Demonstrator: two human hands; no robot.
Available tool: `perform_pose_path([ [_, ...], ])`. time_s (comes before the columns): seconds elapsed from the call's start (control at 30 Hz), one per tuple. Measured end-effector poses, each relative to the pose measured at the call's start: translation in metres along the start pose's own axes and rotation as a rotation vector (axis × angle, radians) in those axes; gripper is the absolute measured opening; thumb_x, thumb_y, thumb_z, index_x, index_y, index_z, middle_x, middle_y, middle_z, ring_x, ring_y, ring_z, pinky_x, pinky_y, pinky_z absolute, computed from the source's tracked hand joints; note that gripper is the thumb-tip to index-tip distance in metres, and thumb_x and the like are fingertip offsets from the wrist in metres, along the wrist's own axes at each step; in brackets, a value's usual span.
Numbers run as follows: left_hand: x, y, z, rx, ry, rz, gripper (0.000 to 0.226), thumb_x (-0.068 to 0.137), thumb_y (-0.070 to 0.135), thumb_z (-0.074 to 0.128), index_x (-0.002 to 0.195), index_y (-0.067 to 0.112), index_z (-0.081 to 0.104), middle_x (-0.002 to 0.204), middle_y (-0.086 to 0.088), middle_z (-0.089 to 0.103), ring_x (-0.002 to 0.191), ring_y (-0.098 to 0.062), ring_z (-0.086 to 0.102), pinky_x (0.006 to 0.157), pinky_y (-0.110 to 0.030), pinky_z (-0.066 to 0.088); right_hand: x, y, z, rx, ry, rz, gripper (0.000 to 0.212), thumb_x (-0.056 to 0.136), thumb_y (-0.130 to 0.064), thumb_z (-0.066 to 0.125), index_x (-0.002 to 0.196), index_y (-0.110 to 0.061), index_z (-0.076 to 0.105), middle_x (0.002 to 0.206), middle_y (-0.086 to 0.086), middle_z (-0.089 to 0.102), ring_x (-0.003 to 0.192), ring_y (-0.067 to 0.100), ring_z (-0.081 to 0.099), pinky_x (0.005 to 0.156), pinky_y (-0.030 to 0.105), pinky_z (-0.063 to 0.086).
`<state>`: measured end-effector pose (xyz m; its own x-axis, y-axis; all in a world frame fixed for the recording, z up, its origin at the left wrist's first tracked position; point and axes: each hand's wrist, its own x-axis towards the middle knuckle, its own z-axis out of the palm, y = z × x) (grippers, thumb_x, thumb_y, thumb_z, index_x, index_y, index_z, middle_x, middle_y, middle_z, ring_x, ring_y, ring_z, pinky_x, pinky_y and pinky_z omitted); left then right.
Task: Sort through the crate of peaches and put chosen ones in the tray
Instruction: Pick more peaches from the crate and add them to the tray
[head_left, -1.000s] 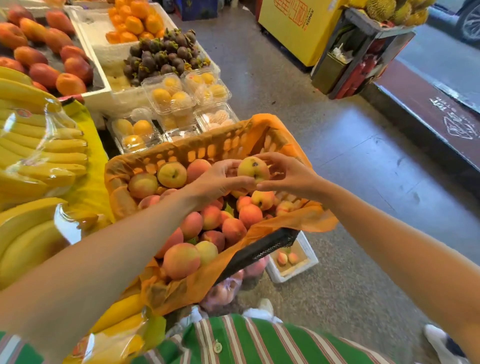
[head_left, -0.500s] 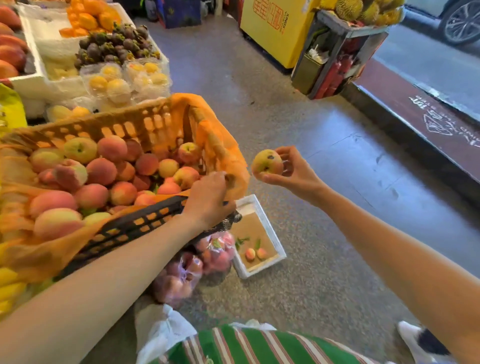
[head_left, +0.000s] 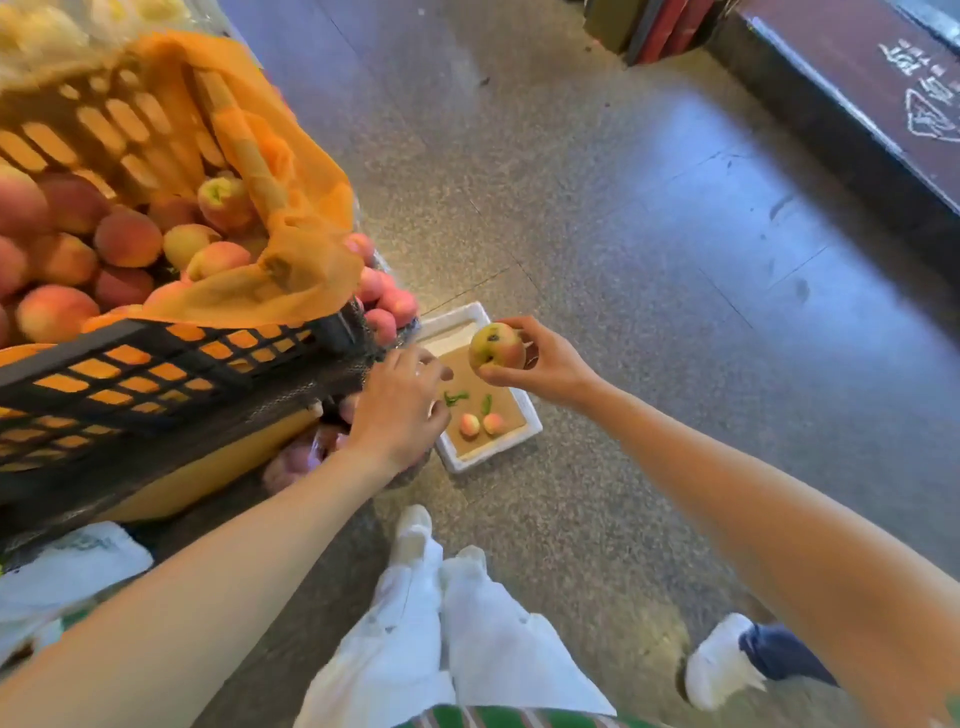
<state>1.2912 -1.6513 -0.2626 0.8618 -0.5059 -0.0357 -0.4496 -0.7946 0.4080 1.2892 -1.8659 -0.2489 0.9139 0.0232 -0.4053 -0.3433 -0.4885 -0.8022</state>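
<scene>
**A:** How far along is the sorting?

**B:** Early, I'd say. Only two small peaches (head_left: 469, 424) lie in the tray (head_left: 453, 326) on the floor, beside some green leaves (head_left: 456, 398).

**A:** Is a third one coming?

**B:** The right hand (head_left: 550, 364) grips a blemished peach (head_left: 496, 347), fingers curled round it. It is held over the tray and not yet set down.

**A:** And the left hand?

**B:** The left hand (head_left: 400, 410) hangs by the corner of the crate (head_left: 156, 374), fingers relaxed, holding nothing I can see.

**A:** What's left to do?

**B:** Most of it, since the crate is heaped with peaches to go through.
</scene>
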Motion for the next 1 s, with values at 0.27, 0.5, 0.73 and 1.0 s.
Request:
perform_pose_path([
  [0.27, 0.059, -0.053, 0.200, -0.144, -0.396, -0.194, 0.023, 0.083, 0.021, 0.056, 0.104, 0.013, 0.063, 0.106, -0.014, 0.063, 0.101, -0.034, 0.057, 0.080, -0.039, 0.045, 0.086, 0.176, 0.041, -0.043, 0.070, 0.151, 0.069, 0.070, -0.036, 0.085, 0.126, -0.024, 0.046, 0.107, -0.010, 0.056, 0.090, 0.009, 0.059, 0.076, 0.027, 0.048],
  [0.5, 0.104, -0.128, 0.430, -0.072, -0.555, -0.179, 0.045, 0.087, 0.017, 0.055, 0.131, 0.009, 0.049, 0.136, -0.013, 0.046, 0.127, -0.031, 0.040, 0.103, -0.039, 0.036, 0.197, 0.389, 0.111, -0.161, 0.108, 0.233, 0.071, 0.069, -0.044, 0.083, 0.128, -0.025, 0.047, 0.109, -0.009, 0.042, 0.094, 0.010, 0.053, 0.085, 0.031, 0.047],
  [0.73, 0.115, -0.212, 0.599, 0.119, -0.605, -0.093, 0.057, 0.096, 0.030, 0.046, 0.148, 0.011, 0.029, 0.160, -0.014, 0.010, 0.148, -0.028, 0.008, 0.118, -0.039, 0.013, 0.308, 0.543, 0.173, -0.290, 0.074, 0.229, 0.073, 0.075, -0.039, 0.079, 0.138, -0.020, 0.045, 0.129, 0.004, 0.053, 0.114, 0.023, 0.054, 0.083, 0.029, 0.040],
  [1.0, 0.110, -0.251, 0.659, 0.295, -0.459, 0.014, 0.053, 0.089, 0.027, 0.052, 0.138, 0.006, 0.046, 0.154, -0.018, 0.028, 0.145, -0.033, 0.020, 0.118, -0.043, 0.014, 0.374, 0.603, 0.213, -0.292, 0.092, 0.243, 0.071, 0.079, -0.037, 0.075, 0.139, -0.024, 0.039, 0.128, 0.006, 0.051, 0.107, 0.026, 0.057, 0.087, 0.040, 0.049],
])
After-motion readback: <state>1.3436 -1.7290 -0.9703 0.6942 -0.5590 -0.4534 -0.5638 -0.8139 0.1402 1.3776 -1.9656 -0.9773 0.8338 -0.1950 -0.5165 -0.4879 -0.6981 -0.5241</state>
